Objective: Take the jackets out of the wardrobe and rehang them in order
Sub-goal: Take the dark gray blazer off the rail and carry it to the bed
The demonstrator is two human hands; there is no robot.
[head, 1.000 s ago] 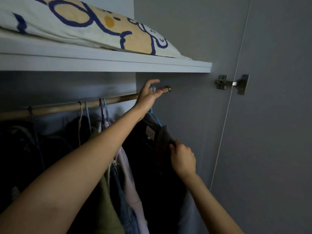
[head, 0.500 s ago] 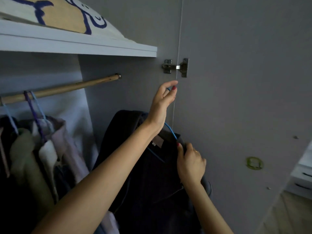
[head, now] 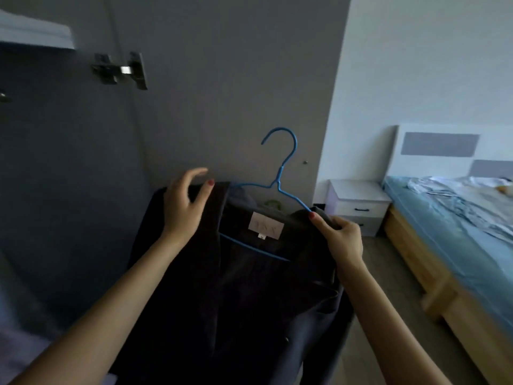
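A dark jacket (head: 249, 295) hangs on a blue wire hanger (head: 280, 173), held out in front of the open wardrobe door (head: 222, 93). My left hand (head: 186, 207) grips the jacket's left shoulder, thumb over the collar edge. My right hand (head: 341, 237) pinches the right shoulder where the hanger's arm goes under the cloth. The hanger's hook stands free above the collar. A white label shows inside the neck. The wardrobe rail is out of view.
A door hinge (head: 122, 70) and the end of the wardrobe shelf (head: 36, 34) sit at the upper left. To the right stand a white bedside cabinet (head: 358, 204) and a wooden bed (head: 455, 245) with a blue sheet. Pale cloth (head: 16, 348) shows at the lower left.
The jacket has come off the rail and out of the wardrobe, to the right. My left hand let go of the hanger's hook and took the left shoulder. The view swung toward the bed.
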